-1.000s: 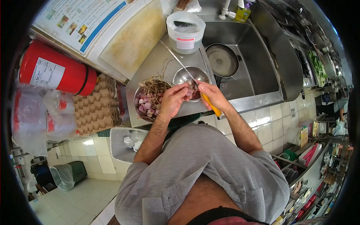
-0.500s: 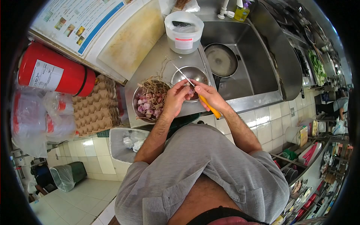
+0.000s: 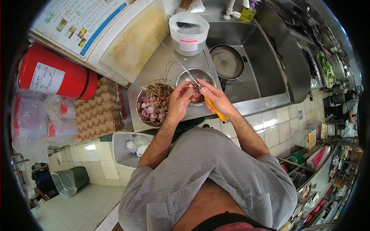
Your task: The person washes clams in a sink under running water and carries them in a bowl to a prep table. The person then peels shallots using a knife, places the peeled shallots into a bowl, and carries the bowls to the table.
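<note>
My right hand (image 3: 216,101) is closed around the yellow handle of a knife (image 3: 215,109). Its thin blade points up and to the left, over a metal bowl (image 3: 184,77). Close to the blade, the fingers of my left hand (image 3: 180,101) are pinched on a small purple shallot, mostly covered by the fingertips. Reddish-purple pieces (image 3: 198,99) show in the bowl below my hands. On the left, a second metal bowl (image 3: 139,101) holds many purple shallots (image 3: 151,109) with dry, stringy stalks (image 3: 158,89).
Behind the bowls stands a translucent white bucket (image 3: 189,30). A frying pan (image 3: 227,61) lies in the sink (image 3: 262,65) at right. Egg trays (image 3: 98,111) and a red cylinder (image 3: 58,73) are at left. Below the counter is a bin (image 3: 125,154).
The knife blade has tilted slightly more upright, its tip higher and further left. My left fingers have shifted slightly, and more of the bowl's contents shows between my hands.
</note>
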Action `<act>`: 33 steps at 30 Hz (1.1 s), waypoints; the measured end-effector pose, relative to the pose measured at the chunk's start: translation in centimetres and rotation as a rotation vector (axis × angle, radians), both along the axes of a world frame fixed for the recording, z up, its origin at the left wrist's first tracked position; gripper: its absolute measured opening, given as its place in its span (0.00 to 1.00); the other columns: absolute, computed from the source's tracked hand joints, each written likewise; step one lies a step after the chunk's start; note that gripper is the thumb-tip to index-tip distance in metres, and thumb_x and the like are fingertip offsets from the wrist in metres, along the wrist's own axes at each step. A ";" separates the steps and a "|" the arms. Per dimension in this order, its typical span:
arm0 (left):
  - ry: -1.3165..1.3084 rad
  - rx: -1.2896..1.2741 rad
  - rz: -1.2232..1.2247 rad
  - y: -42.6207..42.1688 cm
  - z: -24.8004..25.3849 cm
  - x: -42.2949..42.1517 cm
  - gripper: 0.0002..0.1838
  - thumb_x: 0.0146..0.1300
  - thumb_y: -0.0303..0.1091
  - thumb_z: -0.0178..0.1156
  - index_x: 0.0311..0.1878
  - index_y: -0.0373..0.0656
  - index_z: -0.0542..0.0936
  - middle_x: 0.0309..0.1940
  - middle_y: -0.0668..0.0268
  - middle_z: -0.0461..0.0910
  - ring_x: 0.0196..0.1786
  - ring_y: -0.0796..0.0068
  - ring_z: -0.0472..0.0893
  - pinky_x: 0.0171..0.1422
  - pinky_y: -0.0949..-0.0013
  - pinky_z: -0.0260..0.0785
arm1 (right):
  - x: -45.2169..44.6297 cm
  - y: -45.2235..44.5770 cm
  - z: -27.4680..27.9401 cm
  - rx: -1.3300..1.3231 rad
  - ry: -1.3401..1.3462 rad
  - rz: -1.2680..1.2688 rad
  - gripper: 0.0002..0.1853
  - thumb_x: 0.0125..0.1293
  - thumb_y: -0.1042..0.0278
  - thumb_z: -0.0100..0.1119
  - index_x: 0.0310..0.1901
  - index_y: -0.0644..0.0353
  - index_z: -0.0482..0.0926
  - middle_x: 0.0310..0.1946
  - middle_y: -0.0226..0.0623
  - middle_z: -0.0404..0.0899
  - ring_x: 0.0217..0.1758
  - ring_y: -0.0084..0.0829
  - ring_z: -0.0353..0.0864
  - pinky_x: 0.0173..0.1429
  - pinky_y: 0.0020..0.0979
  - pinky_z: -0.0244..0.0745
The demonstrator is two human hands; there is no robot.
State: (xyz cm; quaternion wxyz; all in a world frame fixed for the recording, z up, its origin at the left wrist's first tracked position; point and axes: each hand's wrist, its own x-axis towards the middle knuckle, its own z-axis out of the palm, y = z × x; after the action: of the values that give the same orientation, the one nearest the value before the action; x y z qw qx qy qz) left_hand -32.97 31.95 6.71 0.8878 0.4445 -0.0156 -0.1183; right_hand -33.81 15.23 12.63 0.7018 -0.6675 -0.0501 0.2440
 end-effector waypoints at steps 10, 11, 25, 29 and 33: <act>0.017 -0.035 0.005 0.4 0.3 -0.3 0.12 0.63 0.28 0.54 0.50 0.40 0.71 0.39 0.65 0.76 0.40 0.76 0.76 0.45 0.72 0.68 | 0.7 -0.8 -0.9 -0.064 0.123 -0.014 0.37 0.66 0.36 0.37 0.64 0.62 0.58 0.16 0.30 0.66 0.12 0.18 0.64 0.12 0.21 0.59; 0.004 -0.034 -0.013 0.4 0.4 -0.4 0.12 0.63 0.28 0.54 0.50 0.40 0.71 0.40 0.65 0.76 0.40 0.76 0.76 0.45 0.72 0.68 | 0.8 -0.8 -0.9 -0.064 0.124 -0.013 0.37 0.66 0.36 0.37 0.64 0.62 0.58 0.16 0.30 0.66 0.12 0.18 0.64 0.12 0.21 0.59; -0.014 0.021 0.012 -0.4 1.4 -0.5 0.13 0.65 0.28 0.51 0.52 0.38 0.71 0.37 0.67 0.75 0.37 0.80 0.74 0.41 0.76 0.66 | -0.4 0.1 0.3 -0.023 -0.024 0.033 0.30 0.67 0.54 0.48 0.66 0.59 0.56 0.21 0.27 0.67 0.12 0.16 0.62 0.14 0.20 0.58; 0.025 -0.085 0.084 1.0 1.9 -1.3 0.13 0.65 0.31 0.52 0.51 0.39 0.72 0.37 0.68 0.75 0.36 0.80 0.73 0.42 0.74 0.66 | -0.5 0.0 0.0 0.005 -0.008 -0.057 0.28 0.68 0.55 0.47 0.65 0.60 0.58 0.18 0.27 0.66 0.12 0.16 0.61 0.14 0.20 0.57; 0.058 -0.072 0.202 3.7 2.4 -2.1 0.12 0.65 0.32 0.52 0.50 0.38 0.73 0.35 0.69 0.75 0.35 0.79 0.73 0.40 0.74 0.66 | -0.5 -0.6 -0.8 -0.018 -0.008 -0.089 0.30 0.68 0.50 0.45 0.64 0.61 0.58 0.12 0.27 0.63 0.10 0.17 0.61 0.13 0.21 0.58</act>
State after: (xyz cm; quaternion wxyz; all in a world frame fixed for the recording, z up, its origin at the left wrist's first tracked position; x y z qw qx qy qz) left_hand -35.08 35.66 9.11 0.9107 0.4078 0.0508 -0.0405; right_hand -34.27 14.64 11.79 0.7056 -0.6763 -0.0209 0.2105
